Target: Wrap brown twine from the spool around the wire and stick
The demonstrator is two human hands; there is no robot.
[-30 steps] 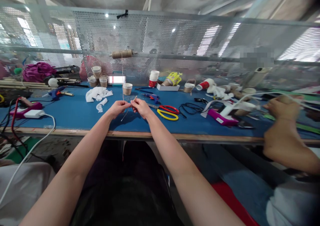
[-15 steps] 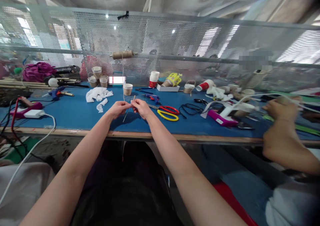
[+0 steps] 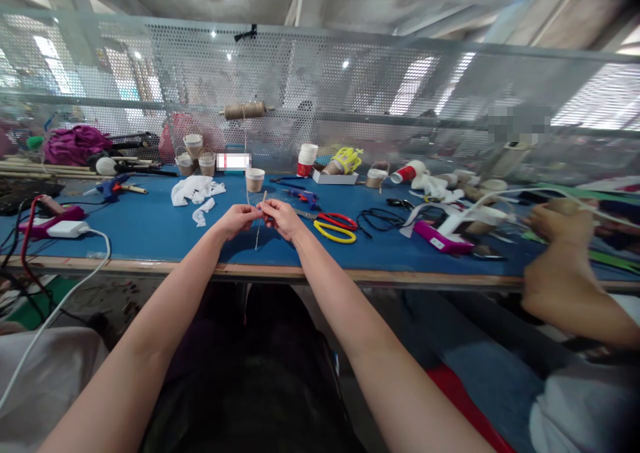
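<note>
My left hand point(image 3: 239, 221) and my right hand point(image 3: 280, 218) meet fingertip to fingertip above the front of the blue table point(image 3: 145, 229). Both are closed in a pinch on thin twine point(image 3: 257, 239), whose loose end hangs below the fingers. The strand runs up from my hands to a spool of brown twine point(image 3: 245, 111) on the mesh screen. A short tan piece point(image 3: 265, 197) sticks up from my right fingers; whether it is twine or a thin stick I cannot tell. Just beyond stands a small paper cup point(image 3: 255, 180) wrapped in brown.
Right of my hands lie scissors point(image 3: 336, 227) with red and yellow handles and a blue glue gun point(image 3: 305, 197). White scraps point(image 3: 197, 191) lie to the left. Wrapped cups point(image 3: 194, 154) stand behind them. At the right, another person's hand point(image 3: 563, 219) works near a purple power strip point(image 3: 443, 237).
The hanging twine end has swung from slanting left to nearly straight down, and the tan piece has shifted slightly left. My hands stay together in almost the same place.
</note>
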